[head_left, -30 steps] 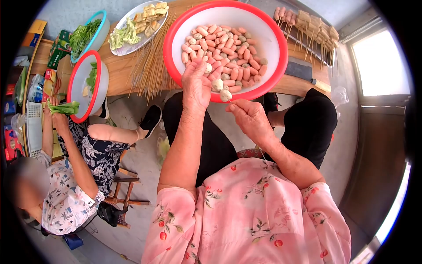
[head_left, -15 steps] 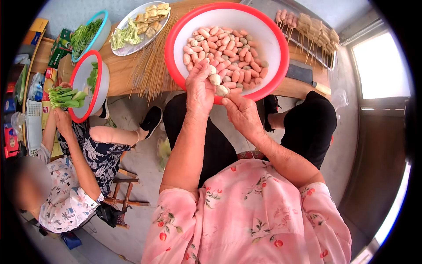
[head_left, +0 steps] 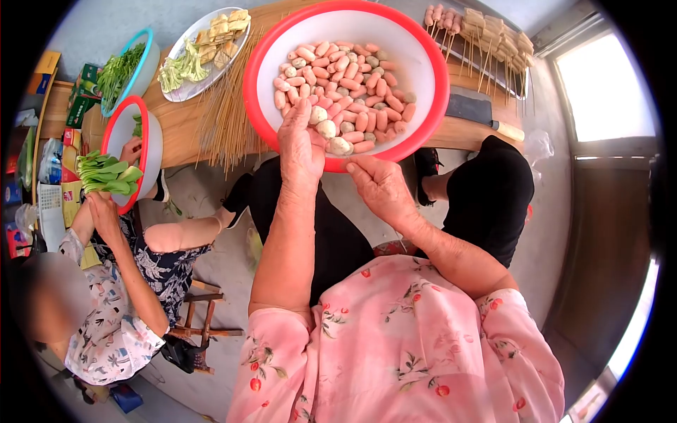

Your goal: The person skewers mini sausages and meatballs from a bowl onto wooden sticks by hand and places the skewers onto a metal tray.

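My left hand (head_left: 302,144) is at the near rim of a large white basin with a red rim (head_left: 431,134), its fingers closed at pale speckled balls (head_left: 326,128). Three of these balls sit in a row beside the fingers. My right hand (head_left: 381,185) is just outside the rim, closed in a pinch on a thin skewer that runs to the nearest ball; most of the skewer is hidden. Small pink sausages (head_left: 356,92) and more speckled balls lie in the basin.
Loose skewers (head_left: 229,106), a plate (head_left: 185,90) of food, a cleaver (head_left: 469,108) and a tray of filled skewers (head_left: 486,42) lie on the wooden table (head_left: 185,134). At left a person (head_left: 113,310) holds leafy greens (head_left: 107,173) by a smaller basin (head_left: 156,151).
The whole view has shifted, with the basin and table now further left. My hands have drawn nearer the basin, and the balls line up more closely by my left fingers.
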The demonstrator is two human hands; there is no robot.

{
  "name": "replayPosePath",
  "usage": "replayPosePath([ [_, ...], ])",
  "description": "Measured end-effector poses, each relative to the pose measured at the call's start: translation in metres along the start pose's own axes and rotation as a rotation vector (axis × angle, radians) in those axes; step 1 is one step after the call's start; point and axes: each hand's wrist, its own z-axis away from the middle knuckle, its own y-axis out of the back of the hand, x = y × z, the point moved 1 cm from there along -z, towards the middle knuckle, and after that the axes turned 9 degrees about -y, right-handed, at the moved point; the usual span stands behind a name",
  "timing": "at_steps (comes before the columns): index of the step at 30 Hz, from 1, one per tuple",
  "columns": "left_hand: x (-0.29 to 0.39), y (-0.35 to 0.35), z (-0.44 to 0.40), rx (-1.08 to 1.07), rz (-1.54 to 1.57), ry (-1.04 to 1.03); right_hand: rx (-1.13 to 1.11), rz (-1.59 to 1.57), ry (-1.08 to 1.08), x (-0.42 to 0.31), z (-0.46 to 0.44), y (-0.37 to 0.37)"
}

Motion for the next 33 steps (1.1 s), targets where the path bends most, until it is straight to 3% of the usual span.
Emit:
replayPosePath([
  [3,-0.002,-0.001,-0.009,0.066,-0.172,-0.093,0.082,-0.078,0.022,-0.001,-0.004,0.022],
  [5,-0.004,-0.001,-0.023,-0.139,-1.006,-0.112,0.132,-0.110,-0.012,0.000,-0.008,0.041],
  [6,-0.006,-0.008,-0.022,-0.143,-1.011,-0.113,0.161,-0.118,-0.031,0.004,-0.011,0.049],
  [8,-0.012,-0.025,-0.019,-0.343,-1.868,-0.209,0.186,-0.117,-0.059,0.005,-0.012,0.062],
  [9,-0.018,-0.025,-0.022,-0.450,-1.933,-0.081,0.203,-0.111,-0.088,0.006,-0.012,0.067],
  [11,-0.032,-0.024,-0.027,-0.481,-2.070,-0.091,0.217,-0.141,-0.082,0.009,-0.012,0.073],
  [14,-0.036,-0.033,-0.022,-0.463,-2.039,-0.163,0.229,-0.172,-0.089,0.009,-0.009,0.077],
  [17,-0.033,-0.045,-0.020,-0.560,-2.227,0.033,0.240,-0.175,-0.106,0.008,-0.007,0.080],
  [20,-0.040,-0.027,-0.026,-0.517,-2.006,-0.197,0.243,-0.160,-0.131,0.011,-0.007,0.081],
  [23,-0.042,-0.022,-0.028,-0.774,-1.840,-0.206,0.242,-0.173,-0.126,0.016,-0.008,0.079],
  [26,-0.040,-0.033,-0.024,-0.729,-2.026,-0.215,0.245,-0.198,-0.113,0.015,-0.007,0.081],
  [29,-0.047,-0.022,-0.031,-0.918,-1.855,-0.159,0.240,-0.224,-0.092,0.017,-0.010,0.079],
  [31,-0.048,-0.017,-0.027,-0.593,-0.837,0.179,0.234,-0.247,-0.068,0.018,-0.009,0.079],
  [33,-0.046,-0.021,-0.026,-0.567,-0.990,0.094,0.233,-0.190,-0.130,0.015,-0.007,0.082],
])
